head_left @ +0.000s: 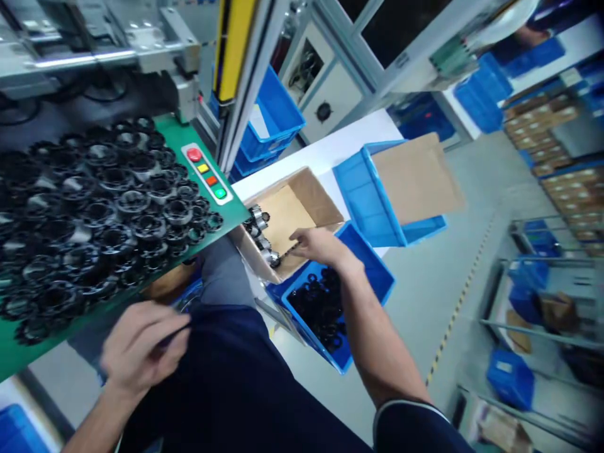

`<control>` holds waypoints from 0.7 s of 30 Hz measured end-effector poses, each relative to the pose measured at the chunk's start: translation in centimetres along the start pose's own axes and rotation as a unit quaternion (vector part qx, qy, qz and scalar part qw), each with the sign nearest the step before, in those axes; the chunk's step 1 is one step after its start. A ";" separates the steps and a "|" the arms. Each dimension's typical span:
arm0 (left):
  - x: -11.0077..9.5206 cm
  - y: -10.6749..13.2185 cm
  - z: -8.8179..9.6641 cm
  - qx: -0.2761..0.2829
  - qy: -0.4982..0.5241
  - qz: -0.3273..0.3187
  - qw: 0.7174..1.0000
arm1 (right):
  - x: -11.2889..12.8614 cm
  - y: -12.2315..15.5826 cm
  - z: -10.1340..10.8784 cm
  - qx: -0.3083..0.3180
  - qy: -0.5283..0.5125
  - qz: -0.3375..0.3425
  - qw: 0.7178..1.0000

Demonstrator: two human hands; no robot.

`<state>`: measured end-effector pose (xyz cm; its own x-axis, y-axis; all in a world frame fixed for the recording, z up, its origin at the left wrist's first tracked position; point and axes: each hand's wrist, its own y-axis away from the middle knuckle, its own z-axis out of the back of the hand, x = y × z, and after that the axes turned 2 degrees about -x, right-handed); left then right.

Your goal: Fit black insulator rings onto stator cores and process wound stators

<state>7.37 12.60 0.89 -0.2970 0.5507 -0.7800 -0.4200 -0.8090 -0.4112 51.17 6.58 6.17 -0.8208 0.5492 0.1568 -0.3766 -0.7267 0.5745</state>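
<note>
My right hand (321, 246) reaches into an open cardboard box (315, 196) lined with brown paper, its fingers pinched on a thin dark rod-like piece. A row of metal-and-black cylindrical parts (260, 234) lies along the box's left side. My left hand (141, 347) is low near my lap, blurred, fingers curled around a thin dark thing I cannot make out. A heap of black ring-shaped parts (94, 207) covers the green work table (14, 352) on the left.
A blue bin (372, 277) holding black rings sits under my right forearm. Another blue bin (365, 195) covered by a cardboard sheet (415, 176) stands beyond. A button panel (206, 173) lies on the table's edge. Shelving with blue bins stands at the right.
</note>
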 end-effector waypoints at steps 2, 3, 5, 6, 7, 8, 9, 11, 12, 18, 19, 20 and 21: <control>-2.8 -3.3 -5.6 0.153 -0.026 -0.113 0.981 | -1.7 -2.0 -2.8 0.059 -0.024 0.033 0.997; -3.9 -5.1 -8.5 0.233 -0.060 -0.133 0.961 | -2.1 -2.7 -4.0 0.079 -0.037 0.051 0.995; -5.3 -8.4 -14.2 0.344 -0.143 -0.126 0.919 | -2.7 -3.7 -5.7 0.098 -0.057 0.085 0.990; -5.6 -9.7 -16.7 0.373 -0.164 -0.125 0.904 | -3.0 -4.1 -6.2 0.100 -0.064 0.099 0.988; -5.8 -10.8 -18.8 0.401 -0.185 -0.122 0.889 | -3.2 -4.3 -6.7 0.100 -0.070 0.112 0.986; -5.8 -11.5 -20.7 0.423 -0.202 -0.117 0.875 | -3.4 -4.5 -7.0 0.099 -0.075 0.124 0.984; -5.8 -12.0 -22.2 0.444 -0.220 -0.112 0.861 | -3.6 -4.7 -7.2 0.097 -0.080 0.134 0.983; -5.7 -12.5 -24.4 0.479 -0.256 -0.094 0.834 | -4.0 -5.1 -7.6 0.095 -0.088 0.149 0.980; -5.7 -12.6 -25.2 0.492 -0.272 -0.085 0.823 | -4.1 -5.3 -7.8 0.092 -0.090 0.152 0.980; -6.8 -13.3 -26.1 0.514 -0.296 -0.043 0.804 | -4.6 -6.1 -8.1 0.065 -0.080 0.136 0.985; -7.0 -13.5 -25.5 0.504 -0.290 -0.037 0.812 | -4.9 -6.2 -7.9 0.056 -0.078 0.131 0.987; -7.2 -13.5 -24.8 0.492 -0.283 -0.030 0.823 | -5.2 -6.4 -7.7 0.044 -0.076 0.126 0.988; -7.4 -13.6 -24.0 0.476 -0.275 -0.021 0.835 | -5.5 -6.7 -7.4 0.027 -0.074 0.120 0.990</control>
<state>35.83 14.58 0.93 -0.5047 0.7970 -0.3317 -0.8531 -0.4014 0.3335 55.02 5.39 -4.49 -0.8103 0.4205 0.4082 -0.1511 -0.8229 0.5477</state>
